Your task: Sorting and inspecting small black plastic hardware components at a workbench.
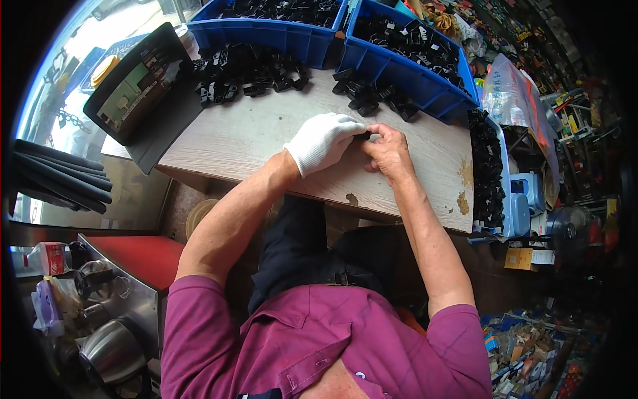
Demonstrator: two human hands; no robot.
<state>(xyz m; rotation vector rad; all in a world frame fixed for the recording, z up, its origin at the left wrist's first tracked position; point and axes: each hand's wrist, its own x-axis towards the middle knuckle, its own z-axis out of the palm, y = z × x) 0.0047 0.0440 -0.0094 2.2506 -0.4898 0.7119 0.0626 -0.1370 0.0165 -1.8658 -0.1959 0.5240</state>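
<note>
My left hand, in a white knit glove, and my bare right hand meet over the middle of the pale wooden table. Between their fingertips sits a small black part, mostly covered by the fingers; its exact kind does not show. Both hands are closed on it. Beyond them lie loose black plastic parts, one pile at the back left and a smaller cluster in front of the right-hand bin.
Two blue bins full of black parts line the table's back edge. A tablet in a dark folding case stands at the left. Another bin of black parts adjoins the right edge. A steel kettle is at the lower left.
</note>
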